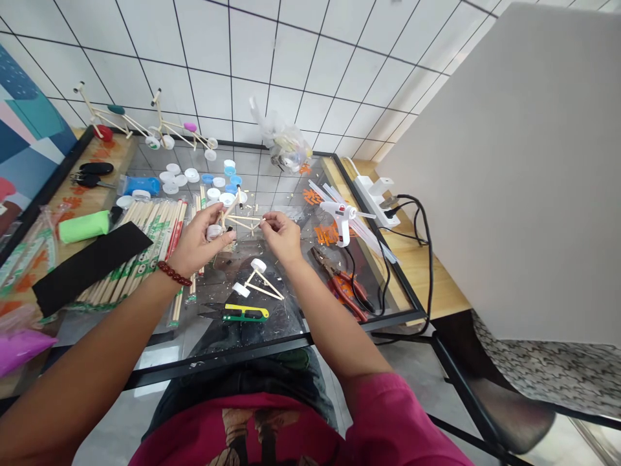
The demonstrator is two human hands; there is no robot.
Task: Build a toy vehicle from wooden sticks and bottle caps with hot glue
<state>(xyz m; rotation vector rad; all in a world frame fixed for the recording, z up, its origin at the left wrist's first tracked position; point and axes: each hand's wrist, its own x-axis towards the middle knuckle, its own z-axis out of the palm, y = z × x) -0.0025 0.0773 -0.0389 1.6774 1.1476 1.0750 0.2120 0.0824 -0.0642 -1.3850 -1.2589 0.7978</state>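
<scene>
My left hand grips a small frame of wooden sticks by its left end, thumb and fingers closed around it. A white bottle cap shows at that end, partly covered by the fingers. At the frame's right tip, my right hand pinches with thumb and fingertips; whether a smaller piece is also in the pinch is hidden. On the glass below the hands lies a stick triangle with two white caps as wheels. Yellow-green thread snips rest just in front of it.
Two stick tricycles stand at the back left. Loose bottle caps lie behind my left hand, chopstick packs and a black strip to its left. A glue gun, pliers, cables and a power strip occupy the right.
</scene>
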